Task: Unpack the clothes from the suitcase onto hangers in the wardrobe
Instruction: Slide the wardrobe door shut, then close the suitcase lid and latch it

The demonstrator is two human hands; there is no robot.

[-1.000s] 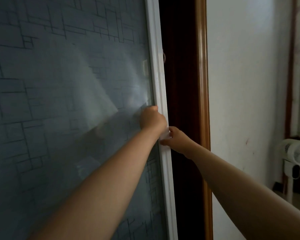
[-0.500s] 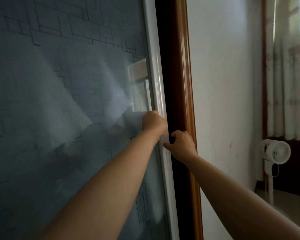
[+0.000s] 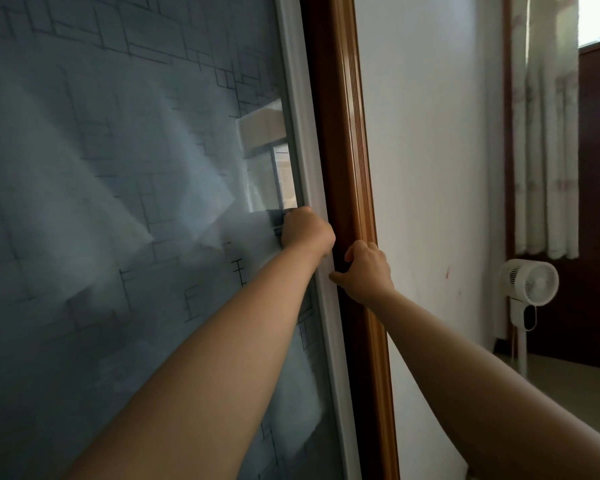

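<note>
Change: over the last 1 s the dark gap (image 3: 321, 116) between the sliding door (image 3: 118, 202) and the brown jamb (image 3: 343, 150) shrank from a broad band to a thin strip.
Left hand (image 3: 307, 232): its grip was closed into a fist at the door's white edge (image 3: 297, 133); whether it hooked anything could not be told.
Right hand (image 3: 366, 275): the thumb lay on the white edge and the fingers curled into the gap, holding the door.
Wardrobe: directly ahead, this side nearly closed off.
Clothes, suitcase, hangers: none were in view.
Meaning: the door seemed to be sliding shut here, either ending access or opening the other side.
Risk: the right fingers sat where door and jamb would meet.
Aside: a white fan (image 3: 530, 282) stood by the curtain (image 3: 541, 133).
</note>
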